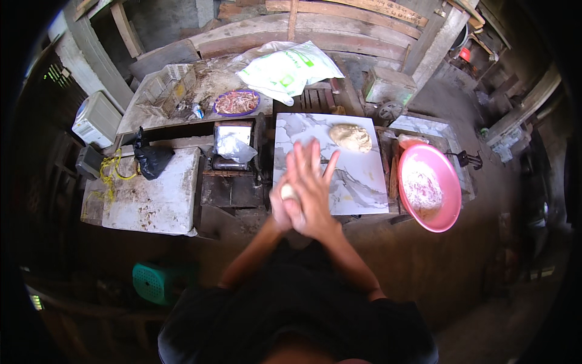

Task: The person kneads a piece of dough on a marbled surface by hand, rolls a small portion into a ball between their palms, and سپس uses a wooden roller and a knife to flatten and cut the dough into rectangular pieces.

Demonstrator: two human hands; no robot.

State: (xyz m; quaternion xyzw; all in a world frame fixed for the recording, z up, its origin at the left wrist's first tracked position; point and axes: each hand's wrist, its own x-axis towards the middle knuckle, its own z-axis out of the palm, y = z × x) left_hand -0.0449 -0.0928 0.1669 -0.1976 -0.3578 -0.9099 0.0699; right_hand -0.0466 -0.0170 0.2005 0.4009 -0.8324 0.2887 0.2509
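Note:
A small, pale ball of dough is pressed between my two palms, partly covered. My left hand cups it from the left side, and most of its fingers are hidden. On the right, my right hand lies over it with its fingers stretched out, a little blurred. Both hands are raised over the near left part of a marbled white board. A larger lump of dough rests on that board, toward its far right corner.
A pink basin dusted with white powder stands at right. Beyond the board lie a white and green sack and a purple-rimmed plate of reddish strips. Leftward are a black plastic bag on a stained white slab and a green stool.

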